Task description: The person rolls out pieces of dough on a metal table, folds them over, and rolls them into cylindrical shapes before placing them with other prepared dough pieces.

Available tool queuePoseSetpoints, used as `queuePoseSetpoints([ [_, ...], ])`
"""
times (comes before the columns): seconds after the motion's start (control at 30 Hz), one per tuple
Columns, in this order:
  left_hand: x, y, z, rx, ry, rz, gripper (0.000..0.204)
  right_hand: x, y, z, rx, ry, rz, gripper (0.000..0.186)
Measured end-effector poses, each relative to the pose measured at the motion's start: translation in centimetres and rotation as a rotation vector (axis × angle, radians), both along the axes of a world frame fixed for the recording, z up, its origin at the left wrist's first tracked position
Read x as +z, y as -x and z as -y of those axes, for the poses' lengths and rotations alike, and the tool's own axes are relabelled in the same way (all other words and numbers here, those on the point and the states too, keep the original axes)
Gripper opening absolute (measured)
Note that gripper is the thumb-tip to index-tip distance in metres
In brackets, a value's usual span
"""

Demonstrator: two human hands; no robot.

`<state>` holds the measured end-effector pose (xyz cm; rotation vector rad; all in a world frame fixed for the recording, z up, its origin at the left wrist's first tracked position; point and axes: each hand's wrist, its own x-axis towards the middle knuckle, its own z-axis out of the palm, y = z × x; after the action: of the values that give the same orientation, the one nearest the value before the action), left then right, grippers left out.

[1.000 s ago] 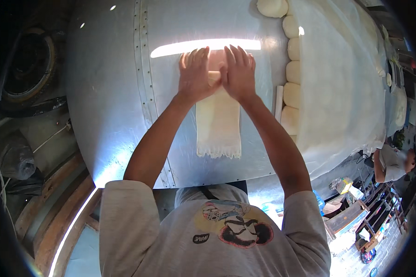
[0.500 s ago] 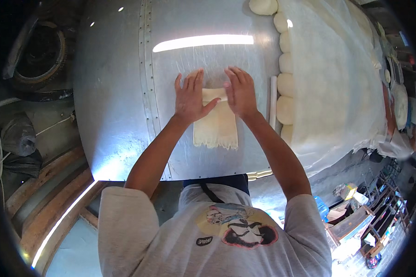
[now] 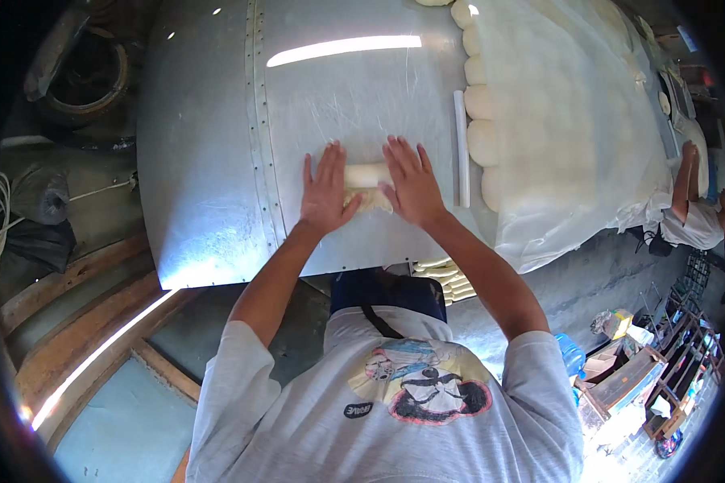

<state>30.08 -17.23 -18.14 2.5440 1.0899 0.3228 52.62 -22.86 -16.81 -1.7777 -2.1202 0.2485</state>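
A pale roll of dough [image 3: 366, 175] lies on the metal tabletop, with a short ragged flap still unrolled on its near side. My left hand [image 3: 324, 191] rests on the roll's left end, fingers stretched out and the thumb near the flap. On the right end lies my right hand [image 3: 413, 185], its fingers spread and pointing away from me. Both palms press against the dough without gripping it. To the right of my right hand is a thin white stick [image 3: 461, 149], apart from it.
Several dough balls [image 3: 482, 143] line the right side, partly under a translucent plastic sheet [image 3: 564, 121]. A riveted seam [image 3: 258, 121] crosses the metal table. Rows of dough pieces [image 3: 449, 279] show below its near edge. Another person [image 3: 693, 217] reaches in at the far right.
The dough sheet's long flat part has been rolled up, leaving a short flap. My hands have flattened and spread over the roll. Another person has come into view at right.
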Motion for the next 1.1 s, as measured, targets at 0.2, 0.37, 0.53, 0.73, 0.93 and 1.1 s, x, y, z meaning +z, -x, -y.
queuePoseSetpoints([
  [0.2, 0.5, 5.9, 10.9, -0.189, 0.018, -0.219, 0.073, -2.1, -0.6, 13.6, 0.207, 0.164, 0.022, 0.060],
  [0.37, 2.0, 4.5, 10.2, 0.032, 0.032, -0.007, 0.063, 2.0, 2.2, 10.9, -0.022, -0.086, -0.197, 0.043],
  [0.53, 2.3, 4.5, 10.6, 0.046, -0.088, -0.073, 0.069, -0.6, 4.2, 14.4, -0.045, -0.012, -0.065, 0.054],
  [0.73, 3.5, 0.9, 5.1, -0.088, 0.125, -0.303, 0.043, 1.9, 4.4, 6.8, -0.101, 0.241, 0.115, 0.057],
  [0.93, 7.2, -3.0, -8.1, 0.069, 0.082, -0.105, 0.031, 5.9, 0.5, -7.7, -0.070, 0.428, 0.246, 0.046],
  [1.1, -1.9, -8.1, -14.5, 0.059, 0.213, -0.077, 0.057, -1.1, 2.8, -15.8, -0.110, 0.336, 0.157, 0.056],
])
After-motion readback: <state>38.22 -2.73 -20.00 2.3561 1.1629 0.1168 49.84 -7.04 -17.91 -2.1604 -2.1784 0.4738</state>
